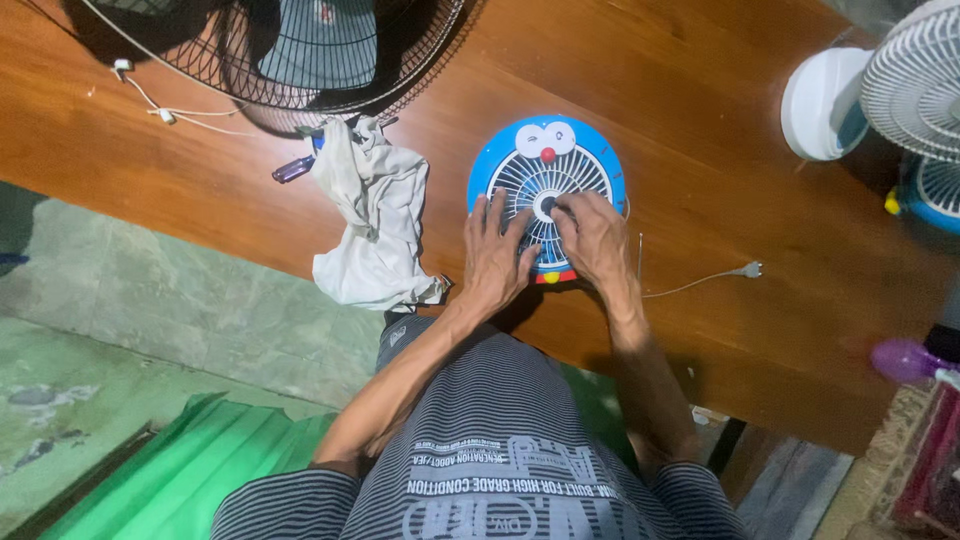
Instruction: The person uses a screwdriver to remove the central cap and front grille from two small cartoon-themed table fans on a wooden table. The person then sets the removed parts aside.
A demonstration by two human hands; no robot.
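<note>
While under fan (592,150), table (700,90) (concrete floor (150,290))

So the small fan (547,190) lies flat on the counter (700,100), both hands (545,250) resting on its grille. Crumpled rag (372,215) sits just left of it, big fan (290,50) behind that, plug (750,269) off right.

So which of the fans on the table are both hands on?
The small round blue cartoon-face fan at the centre, under the left hand and right hand. The big black fan and white fan lie untouched.
</note>
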